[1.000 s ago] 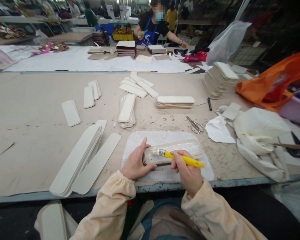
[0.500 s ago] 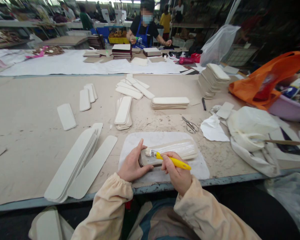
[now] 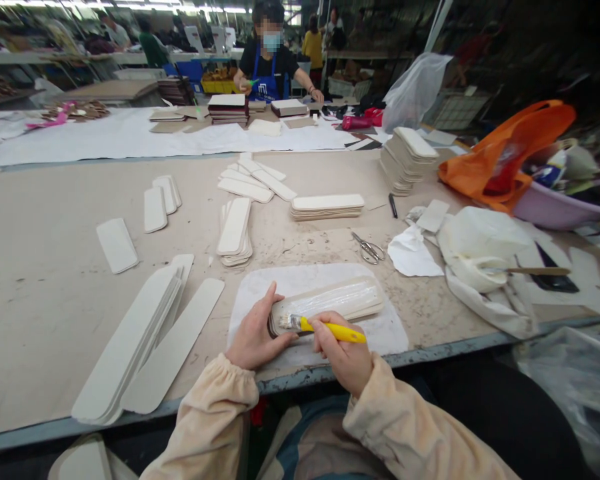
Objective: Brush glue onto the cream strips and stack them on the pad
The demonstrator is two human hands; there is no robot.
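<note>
A yellow-handled paintbrush (image 3: 333, 329) is gripped in my right hand (image 3: 344, 353), its bristles resting on the left end of a stack of rounded, off-white panels (image 3: 340, 299). A glossy wet film covers much of the top panel. My left hand (image 3: 258, 333) clasps the stack's left end between thumb and fingers. Beneath the stack lies a white sheet (image 3: 395, 333) with rounded corners. Long pale strips (image 3: 130, 347) lie fanned to the left of my hands.
Several smaller panel piles (image 3: 234, 227) lie beyond my hands. Scissors (image 3: 367, 249), a black marker (image 3: 393, 206) and a cloth-wrapped pot (image 3: 483, 257) with a wooden stick (image 3: 540, 271) are to the right. An orange bag (image 3: 510, 157) hangs over a purple basin (image 3: 560, 210). A co-worker (image 3: 267, 67) stands opposite.
The brush has moved down slightly, toward the near edge of the panel's left end. My left hand keeps hold of the stack. The camera view has shifted a little to the right.
</note>
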